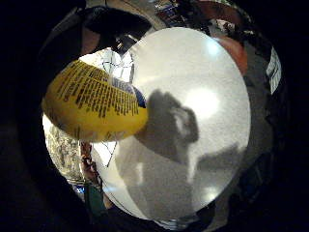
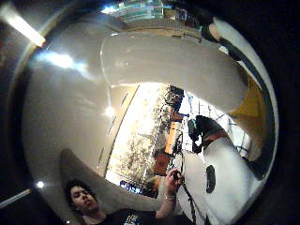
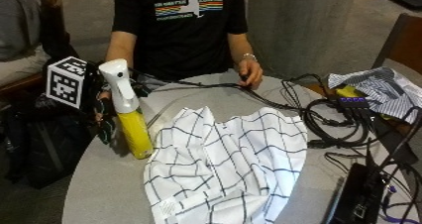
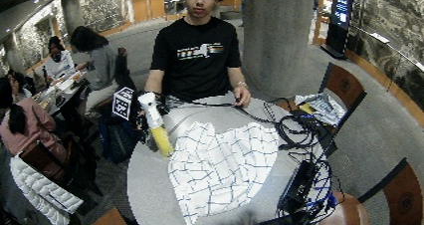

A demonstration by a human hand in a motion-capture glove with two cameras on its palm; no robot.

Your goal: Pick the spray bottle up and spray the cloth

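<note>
Gloved right hand (image 3: 102, 110) wrapped round the spray bottle (image 3: 129, 116) at the bench's (image 3: 99, 184) left edge.

The hand comes in from the person's right side, low by the bench edge, fingers curled round the bottle's neck just under the white trigger head (image 3: 118, 80); the yellow body stands upright, its base apparently touching the bench, just beside the white checked cloth (image 3: 227, 164) spread flat across the middle. The bare left hand (image 3: 250, 78) rests on black cables (image 3: 316, 120) at the far side. The little-finger palm view alone shows the bottle's printed yellow label (image 1: 94, 99) close up, with the grey bench beyond; the thumb-side view shows the white head (image 2: 173, 65) filling the space by the palm.
</note>
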